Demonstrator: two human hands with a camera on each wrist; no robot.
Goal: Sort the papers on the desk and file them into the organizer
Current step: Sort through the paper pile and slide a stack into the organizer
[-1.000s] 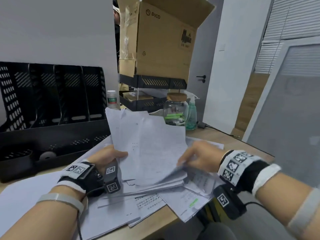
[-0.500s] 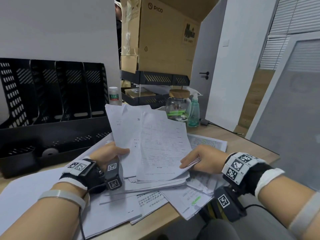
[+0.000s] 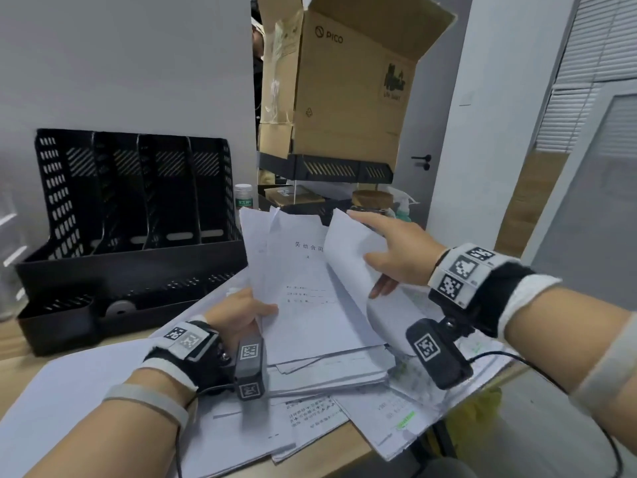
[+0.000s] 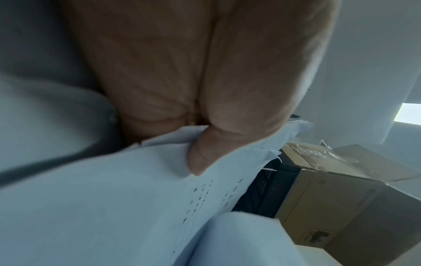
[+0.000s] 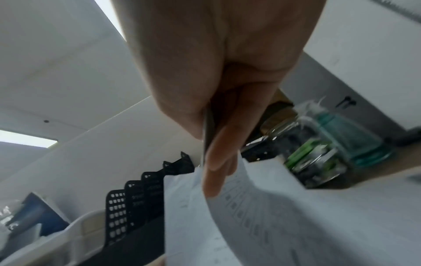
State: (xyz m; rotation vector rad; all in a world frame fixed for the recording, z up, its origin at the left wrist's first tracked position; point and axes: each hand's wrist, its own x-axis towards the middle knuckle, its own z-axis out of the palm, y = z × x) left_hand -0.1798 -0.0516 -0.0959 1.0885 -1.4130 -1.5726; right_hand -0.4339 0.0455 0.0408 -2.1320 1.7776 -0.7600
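At nine o'clock a black organizer (image 3: 131,243) stands on the desk (image 3: 20,343) against the wall, its upright slots facing the room. A small white bottle (image 3: 243,198) sits just beside its right end.

At six o'clock loose papers (image 3: 241,426) lie fanned over the desk edge. The left hand (image 3: 238,313) grips a raised stack (image 3: 303,305) at its left edge, thumb clamped on the front page, the other fingers hidden behind; the stack's lower edge rests on the pile.

Toward one o'clock the right hand (image 3: 396,260) pinches the top sheet (image 3: 351,260) between thumb and fingers and peels it rightward, so it curls away from the stack. That lifted sheet and hand partly block a cork-lidded jar (image 3: 372,200) and a teal spray bottle (image 3: 403,210) behind them.

At twelve o'clock an open cardboard box (image 3: 344,94) sits on a black tray rack (image 3: 324,169), overhanging the jar and the space above the raised pages. Farther right, at two o'clock, a door handle (image 3: 422,161) shows on a white wall.
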